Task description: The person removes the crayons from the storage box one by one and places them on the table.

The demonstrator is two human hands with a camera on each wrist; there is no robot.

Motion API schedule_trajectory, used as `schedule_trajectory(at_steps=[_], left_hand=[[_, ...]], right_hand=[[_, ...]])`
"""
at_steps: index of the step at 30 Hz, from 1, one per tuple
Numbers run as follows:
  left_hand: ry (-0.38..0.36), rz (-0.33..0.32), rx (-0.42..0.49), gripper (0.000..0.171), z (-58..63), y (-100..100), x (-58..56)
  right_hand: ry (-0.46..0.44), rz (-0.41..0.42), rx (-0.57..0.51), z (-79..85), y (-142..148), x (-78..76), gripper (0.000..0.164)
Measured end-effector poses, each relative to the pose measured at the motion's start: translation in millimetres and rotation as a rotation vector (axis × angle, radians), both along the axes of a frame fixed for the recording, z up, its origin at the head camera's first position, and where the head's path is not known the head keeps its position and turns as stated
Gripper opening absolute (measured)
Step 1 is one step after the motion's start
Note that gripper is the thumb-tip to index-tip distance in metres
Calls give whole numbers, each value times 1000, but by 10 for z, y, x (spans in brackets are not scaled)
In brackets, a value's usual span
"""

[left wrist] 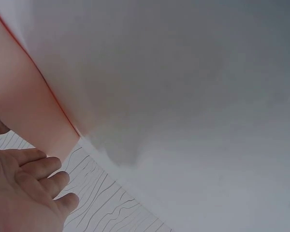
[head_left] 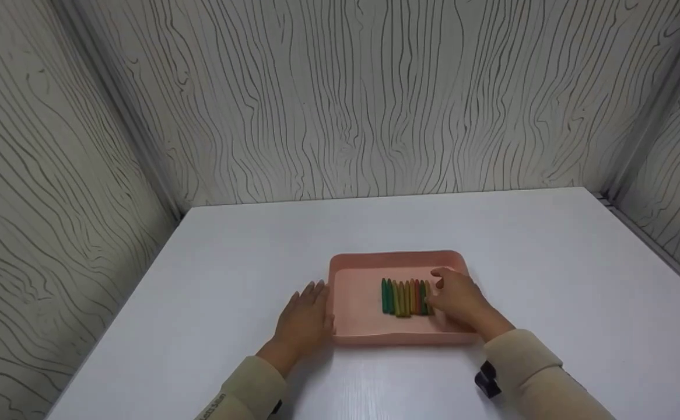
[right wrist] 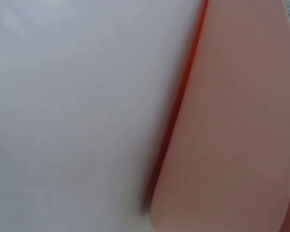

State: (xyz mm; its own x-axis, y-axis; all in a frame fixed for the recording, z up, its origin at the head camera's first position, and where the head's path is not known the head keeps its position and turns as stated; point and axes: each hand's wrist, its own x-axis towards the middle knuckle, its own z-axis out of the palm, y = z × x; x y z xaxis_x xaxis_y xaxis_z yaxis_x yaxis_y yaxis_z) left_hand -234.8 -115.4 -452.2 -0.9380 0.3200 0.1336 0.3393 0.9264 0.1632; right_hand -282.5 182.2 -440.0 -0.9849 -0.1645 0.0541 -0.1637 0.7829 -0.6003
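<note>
A shallow pink tray [head_left: 357, 303] lies on the table. Inside it, several crayons [head_left: 404, 298] form a side-by-side row, tips pointing away: teal, olive-yellow, orange, red and dark green. My right hand [head_left: 461, 296] reaches over the tray's right side; its thumb touches the row's right end, and the other fingers are spread apart from the thumb. Outside the left wall, my left hand [head_left: 305, 318] rests against the tray with fingers extended. The left wrist view shows that hand's palm [left wrist: 24, 193] beside the tray wall [left wrist: 34, 101]. In the right wrist view, the tray wall [right wrist: 227, 125] hides most of the hand.
The tray stands on a white table [head_left: 246, 251] near its front middle. Wood-grain patterned panels [head_left: 340, 105] rise behind the table and at both sides. A black strap piece [head_left: 487, 380] hangs at the right sleeve.
</note>
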Motion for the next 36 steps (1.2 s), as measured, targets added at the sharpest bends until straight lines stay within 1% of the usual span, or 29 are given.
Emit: schedule_trajectory(at_steps=[5,11,16,20,25,27,32,36], left_hand=[[13,-3,-2,52,2,-5,6],[13,3,4,53,3,2,6],[-2,8,26,52,11,9,14],[-6,7,27,52,18,11,27],[-4,6,32,51,13,9,24],[-10,10,33,51,4,9,15],[-19,19,29,52,-10,12,5],[-11,21,32,52,-17,12,2]], right_hand=[[-89,-45,-17,5,-21,-8,56],[-190,-90,-120,17,-39,-8,54],[-234,-136,-169,-1,-41,-12,51],[-274,-176,-219,-31,-35,-23,50],[-284,-187,-273,-32,-34,-14,48],[-279,-188,-295,-28,-42,-10,42],[-289,-195,-336,-42,-68,-22,18],[-304,-196,-360,-64,-75,-30,8]])
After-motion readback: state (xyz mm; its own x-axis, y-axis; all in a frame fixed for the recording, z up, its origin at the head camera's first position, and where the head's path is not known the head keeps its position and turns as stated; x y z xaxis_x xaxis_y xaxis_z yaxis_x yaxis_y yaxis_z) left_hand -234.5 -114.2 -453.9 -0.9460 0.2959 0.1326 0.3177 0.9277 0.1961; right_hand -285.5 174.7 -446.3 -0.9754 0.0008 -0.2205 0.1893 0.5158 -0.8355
